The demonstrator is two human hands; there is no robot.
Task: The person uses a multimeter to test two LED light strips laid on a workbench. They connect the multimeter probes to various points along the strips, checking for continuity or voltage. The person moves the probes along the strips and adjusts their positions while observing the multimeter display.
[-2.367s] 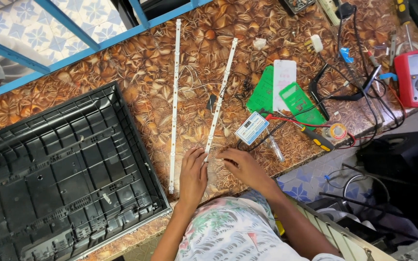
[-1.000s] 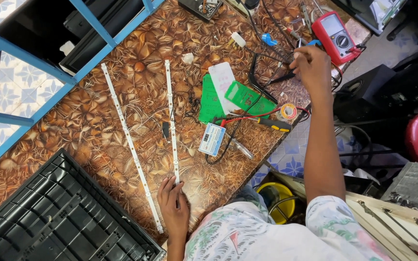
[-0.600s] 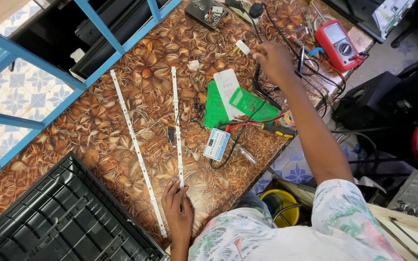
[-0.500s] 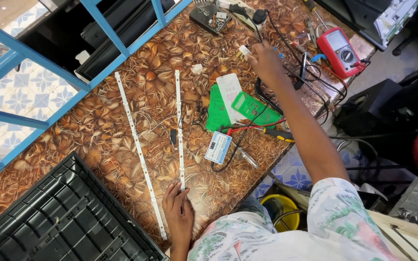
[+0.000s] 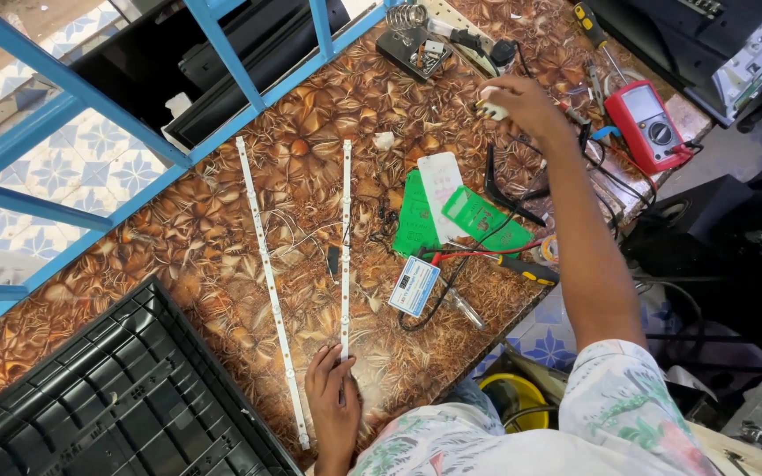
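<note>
So both white LED strips (image 5: 345,247) are laid out flat mid-table, left hand (image 5: 332,401) pressing open-palmed on the near end of one, right hand (image 5: 522,104) pinching a small white plug (image 5: 490,111) near the far edge, nothing wired up yet.

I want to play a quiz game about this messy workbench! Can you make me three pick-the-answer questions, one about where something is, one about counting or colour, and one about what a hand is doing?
1. Where is the red meter?
A. far right of the table
B. inside the black tray

2. How many long white strips lie there?
A. two
B. five

3. What is the right hand doing?
A. pinching a small white part
B. lying flat

Answers: 1 A, it sits by the right edge. 2 A, two side by side. 3 A, fingers close on it.
</note>
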